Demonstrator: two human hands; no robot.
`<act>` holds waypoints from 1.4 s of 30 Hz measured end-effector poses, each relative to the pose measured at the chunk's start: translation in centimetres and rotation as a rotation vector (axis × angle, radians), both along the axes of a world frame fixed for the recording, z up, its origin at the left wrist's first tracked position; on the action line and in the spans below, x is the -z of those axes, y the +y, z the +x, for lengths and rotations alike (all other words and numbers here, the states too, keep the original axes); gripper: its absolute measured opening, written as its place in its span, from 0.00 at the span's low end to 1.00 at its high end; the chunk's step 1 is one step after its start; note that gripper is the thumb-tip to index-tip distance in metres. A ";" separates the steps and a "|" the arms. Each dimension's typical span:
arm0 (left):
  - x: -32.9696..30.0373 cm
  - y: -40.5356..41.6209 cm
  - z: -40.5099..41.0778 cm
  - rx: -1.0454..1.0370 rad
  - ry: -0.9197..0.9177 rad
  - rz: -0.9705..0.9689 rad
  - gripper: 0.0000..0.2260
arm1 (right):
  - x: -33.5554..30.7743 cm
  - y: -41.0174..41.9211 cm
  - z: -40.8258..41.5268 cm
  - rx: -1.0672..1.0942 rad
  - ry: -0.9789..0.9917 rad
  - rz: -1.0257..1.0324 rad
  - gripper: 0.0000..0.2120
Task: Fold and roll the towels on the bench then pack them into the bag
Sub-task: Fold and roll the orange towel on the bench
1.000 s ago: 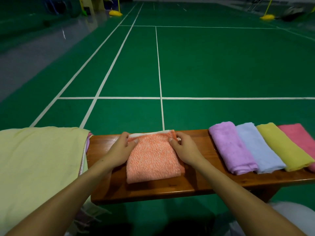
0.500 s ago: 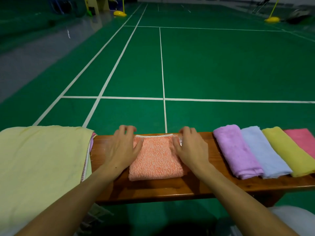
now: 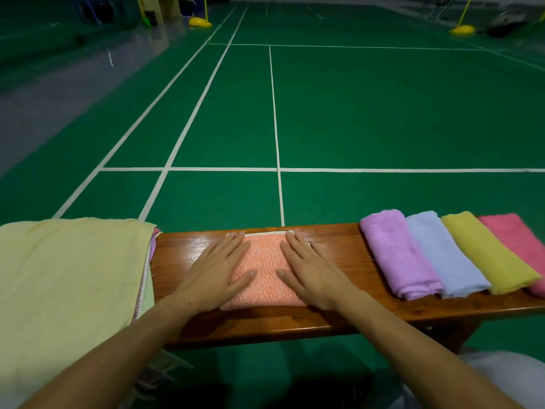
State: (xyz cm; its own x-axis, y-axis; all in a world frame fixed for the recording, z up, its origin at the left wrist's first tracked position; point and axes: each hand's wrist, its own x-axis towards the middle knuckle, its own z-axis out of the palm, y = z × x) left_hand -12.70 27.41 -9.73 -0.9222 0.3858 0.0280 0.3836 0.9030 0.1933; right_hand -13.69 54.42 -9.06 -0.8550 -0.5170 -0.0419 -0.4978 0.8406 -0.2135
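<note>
Slid down from the far edge since half a second back: left hand (image 3: 215,273) and right hand (image 3: 314,274), fingers straight, gripping nothing, pressing the folded orange towel (image 3: 265,276) flat mid-surface (image 3: 339,317) (probably setting the crease before rolling). Four rolled towels (image 3: 442,258) parked right.

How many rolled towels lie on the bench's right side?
4, side by side: purple towel, blue towel, yellow towel, pink towel, which is cut off at the frame edge; more may lie beyond.

Left hand (image 3: 216,273) and right hand (image 3: 314,273) flat, palms down, fingers straight, forearms extended.
</note>
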 end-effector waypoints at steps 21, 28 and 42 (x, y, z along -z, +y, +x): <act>-0.8 -3.5 3.0 0.179 0.092 0.113 0.22 | -0.4 2.8 2.4 -0.105 0.144 -0.126 0.25; -1.3 -3.4 2.9 0.084 0.160 0.290 0.12 | -0.4 3.0 1.9 0.122 -0.025 -0.408 0.21; -1.8 -1.4 1.5 -0.307 -0.066 0.481 0.11 | -0.8 1.0 0.5 0.394 -0.162 -0.585 0.16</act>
State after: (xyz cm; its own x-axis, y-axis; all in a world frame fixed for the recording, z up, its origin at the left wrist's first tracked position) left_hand -11.23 25.97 -7.98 -0.9957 0.0580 0.0725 0.0906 0.7754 0.6249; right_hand -13.19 55.39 -8.25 -0.9889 -0.1486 0.0052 -0.1055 0.6765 -0.7288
